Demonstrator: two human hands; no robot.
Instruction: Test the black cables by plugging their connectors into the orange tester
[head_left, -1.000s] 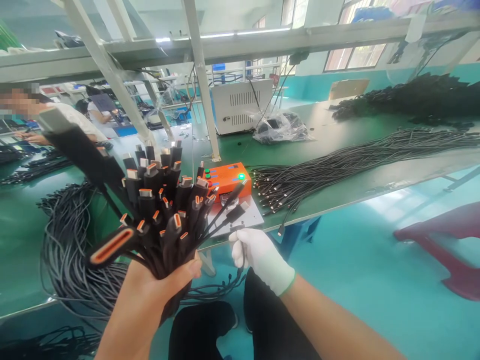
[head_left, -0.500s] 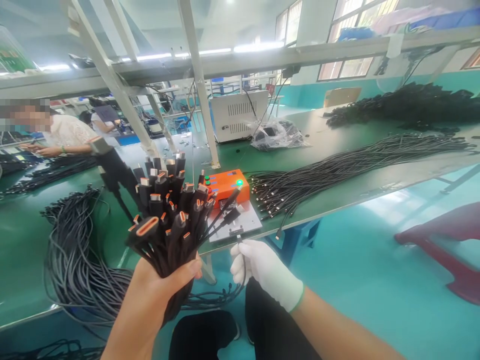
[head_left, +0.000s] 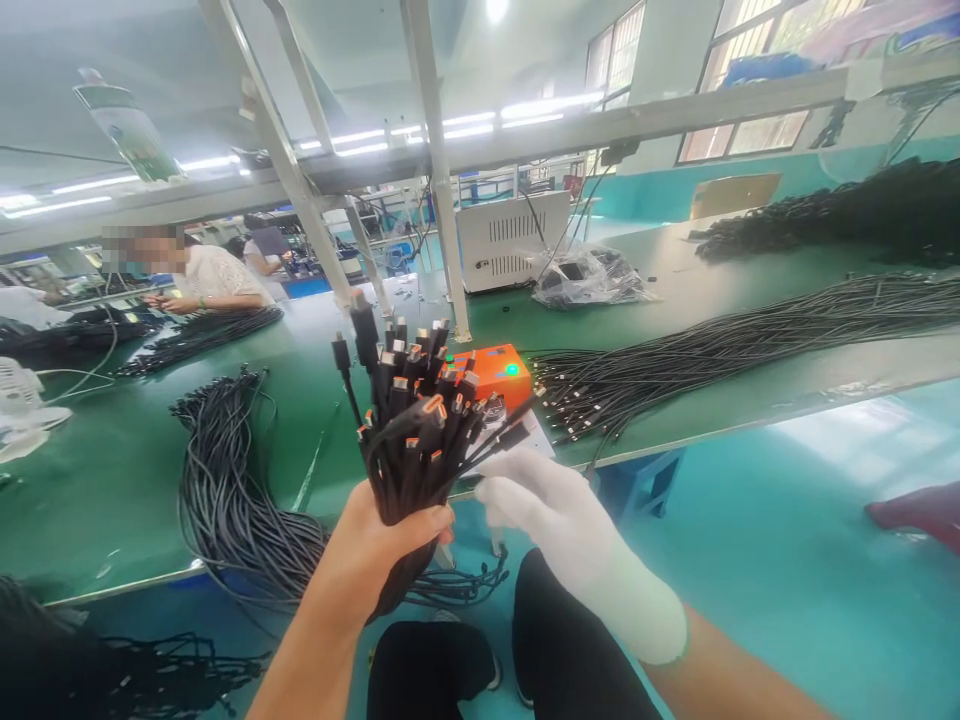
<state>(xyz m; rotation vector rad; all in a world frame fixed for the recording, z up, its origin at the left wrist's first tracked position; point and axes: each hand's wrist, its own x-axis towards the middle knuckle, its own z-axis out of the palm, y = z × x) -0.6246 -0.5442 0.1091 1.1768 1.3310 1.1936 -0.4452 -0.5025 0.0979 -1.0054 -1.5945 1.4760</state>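
Left hand [head_left: 382, 545], bare, is closed tight round the cable bundle [head_left: 409, 440], orange-tipped plugs pointing to 12 o'clock, held over the green bench [head_left: 112, 470] edge. Right hand [head_left: 551, 505], white-gloved, sits at 3 o'clock of the bundle, fingers against stray plugs; grasp not discernible. Orange box [head_left: 499, 368] at 1 o'clock, green lamp lit, markings illegible

I see bright, even light from ceiling tubes [head_left: 480, 125] and the windows [head_left: 750, 135]; frame beams bow at the edges, and the far background looks soft.
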